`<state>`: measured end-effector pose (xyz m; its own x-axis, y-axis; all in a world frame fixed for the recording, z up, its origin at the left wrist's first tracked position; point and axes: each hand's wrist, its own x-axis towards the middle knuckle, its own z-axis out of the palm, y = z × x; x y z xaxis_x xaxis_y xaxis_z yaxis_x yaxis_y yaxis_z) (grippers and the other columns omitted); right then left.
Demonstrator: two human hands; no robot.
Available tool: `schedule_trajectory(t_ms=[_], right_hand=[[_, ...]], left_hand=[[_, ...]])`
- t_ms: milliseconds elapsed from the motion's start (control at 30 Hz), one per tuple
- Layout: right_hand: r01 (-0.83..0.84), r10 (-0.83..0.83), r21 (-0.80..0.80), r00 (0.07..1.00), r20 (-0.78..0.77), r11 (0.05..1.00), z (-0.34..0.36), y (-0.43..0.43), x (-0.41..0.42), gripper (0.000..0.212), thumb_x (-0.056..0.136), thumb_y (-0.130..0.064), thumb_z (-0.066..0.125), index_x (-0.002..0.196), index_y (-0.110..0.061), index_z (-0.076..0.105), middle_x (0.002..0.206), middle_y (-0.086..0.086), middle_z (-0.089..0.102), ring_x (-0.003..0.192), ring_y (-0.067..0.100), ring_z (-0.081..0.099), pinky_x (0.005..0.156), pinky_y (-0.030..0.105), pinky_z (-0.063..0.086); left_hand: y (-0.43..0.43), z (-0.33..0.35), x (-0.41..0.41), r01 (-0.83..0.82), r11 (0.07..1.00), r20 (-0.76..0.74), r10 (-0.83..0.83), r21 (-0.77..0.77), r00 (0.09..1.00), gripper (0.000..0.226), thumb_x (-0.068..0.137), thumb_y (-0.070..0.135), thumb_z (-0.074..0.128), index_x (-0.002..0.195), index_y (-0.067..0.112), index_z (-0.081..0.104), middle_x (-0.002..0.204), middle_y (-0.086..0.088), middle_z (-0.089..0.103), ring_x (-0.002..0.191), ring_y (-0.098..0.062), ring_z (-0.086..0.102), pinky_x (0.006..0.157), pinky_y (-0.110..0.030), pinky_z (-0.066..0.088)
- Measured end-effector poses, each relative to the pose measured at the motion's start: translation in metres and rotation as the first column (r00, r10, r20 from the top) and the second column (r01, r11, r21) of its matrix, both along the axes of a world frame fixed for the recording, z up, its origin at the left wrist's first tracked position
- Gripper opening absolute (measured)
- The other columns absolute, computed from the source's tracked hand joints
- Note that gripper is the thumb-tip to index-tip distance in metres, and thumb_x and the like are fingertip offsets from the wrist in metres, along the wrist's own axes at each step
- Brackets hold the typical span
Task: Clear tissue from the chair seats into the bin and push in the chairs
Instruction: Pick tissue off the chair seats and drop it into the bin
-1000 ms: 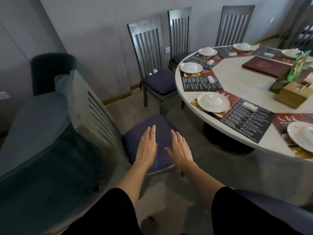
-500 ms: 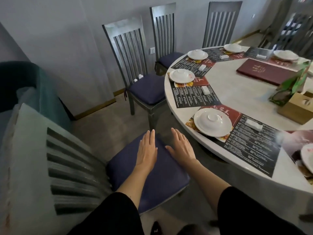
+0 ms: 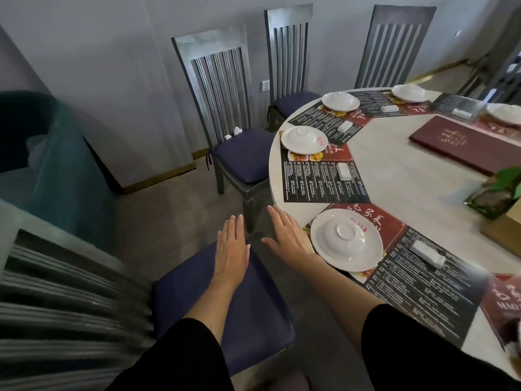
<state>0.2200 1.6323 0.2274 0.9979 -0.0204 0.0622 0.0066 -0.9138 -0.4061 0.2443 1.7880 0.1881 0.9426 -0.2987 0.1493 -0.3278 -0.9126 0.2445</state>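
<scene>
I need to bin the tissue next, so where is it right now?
In the head view, the tissue lies at the back of the next chair's blue seat cushion, by the slatted backrest, left of the round table.

A round white table (image 3: 394,170) bears menu placemats (image 3: 318,182), covered dishes (image 3: 346,239) and a maroon folder (image 3: 465,145); a navy chair seat (image 3: 242,162) carries tissue (image 3: 236,131).

Placemat (image 3: 324,179) print too small to read, menu cover (image 3: 465,145) characters blurred
</scene>
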Motion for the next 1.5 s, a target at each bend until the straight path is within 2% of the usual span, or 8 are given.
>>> schedule_trajectory(t_ms=[200,533,633,867,1033,1133,1267,1500], right_hand=[[-0.064,0.064,-0.002,0.998,0.013,0.998,0.009,-0.011,0.022,0.082,0.092,-0.036,0.060,0.153,-0.014,0.010,0.159,0.006,0.014,0.146,0.021,0.015,0.118,0.036,0.019],[-0.087,0.088,-0.011,0.995,0.053,0.996,0.017,-0.023,0.101,0.083,0.090,-0.036,0.062,0.152,-0.015,0.011,0.159,0.005,0.015,0.145,0.022,0.017,0.116,0.038,0.023],[-0.116,0.120,-0.054,0.990,0.070,0.992,0.012,-0.034,0.142,0.085,0.090,-0.037,0.062,0.152,-0.014,0.010,0.159,0.007,0.017,0.144,0.024,0.019,0.116,0.040,0.023],[-0.123,0.119,-0.115,0.992,-0.044,0.986,-0.010,-0.069,0.287,0.086,0.090,-0.043,0.060,0.153,-0.015,0.008,0.156,0.006,0.025,0.142,0.024,0.025,0.116,0.043,0.022],[-0.054,0.047,-0.054,0.991,-0.128,0.997,-0.025,-0.086,0.408,0.083,0.092,-0.041,0.057,0.153,-0.016,0.006,0.156,0.004,0.023,0.143,0.022,0.022,0.117,0.041,0.016],[-0.019,0.018,-0.004,0.987,-0.157,1.000,-0.035,-0.095,0.453,0.083,0.093,-0.039,0.056,0.153,-0.017,0.005,0.158,0.004,0.020,0.145,0.021,0.018,0.117,0.041,0.014],[0.006,-0.003,0.020,0.983,-0.181,1.000,-0.053,-0.107,0.488,0.083,0.093,-0.039,0.056,0.153,-0.018,0.004,0.159,0.004,0.018,0.146,0.022,0.016,0.118,0.042,0.011],[0.015,-0.015,-0.003,0.980,-0.198,1.000,-0.066,-0.120,0.519,0.082,0.093,-0.039,0.057,0.153,-0.017,0.006,0.159,0.006,0.018,0.146,0.023,0.016,0.118,0.042,0.010]], left_hand=[[-0.010,0.008,0.013,-0.025,0.998,0.008,0.025,0.050,1.000,0.077,0.094,0.027,0.053,0.149,0.010,0.001,0.156,-0.012,0.011,0.144,-0.023,0.010,0.117,-0.040,0.018],[-0.033,0.024,0.094,-0.046,0.998,0.086,0.044,0.032,0.995,0.079,0.092,0.024,0.056,0.149,0.012,0.002,0.157,-0.009,0.009,0.144,-0.022,0.006,0.118,-0.041,0.011],[-0.046,0.020,0.140,-0.030,0.999,0.099,0.027,0.037,0.995,0.080,0.092,0.025,0.057,0.149,0.013,0.003,0.156,-0.009,0.011,0.144,-0.022,0.008,0.117,-0.042,0.012],[-0.077,0.008,0.303,0.016,0.997,0.074,-0.022,0.078,0.997,0.083,0.089,0.026,0.061,0.150,0.014,0.006,0.156,-0.008,0.014,0.144,-0.024,0.008,0.116,-0.045,0.011],[-0.097,-0.021,0.436,0.084,0.976,-0.022,-0.081,0.202,0.996,0.079,0.093,0.035,0.052,0.150,0.014,0.002,0.157,-0.006,0.009,0.144,-0.024,0.005,0.117,-0.044,0.011],[-0.106,-0.032,0.493,0.129,0.955,-0.062,-0.117,0.266,0.991,0.077,0.094,0.036,0.049,0.150,0.013,0.001,0.157,-0.007,0.008,0.144,-0.024,0.005,0.117,-0.043,0.012],[-0.120,-0.039,0.543,0.163,0.944,-0.123,-0.132,0.286,0.984,0.077,0.095,0.036,0.050,0.150,0.012,0.002,0.157,-0.009,0.009,0.144,-0.025,0.006,0.117,-0.044,0.012],[-0.134,-0.044,0.573,0.159,0.944,-0.132,-0.125,0.289,0.983,0.078,0.093,0.037,0.052,0.149,0.012,0.004,0.157,-0.007,0.011,0.144,-0.023,0.006,0.116,-0.041,0.011]])
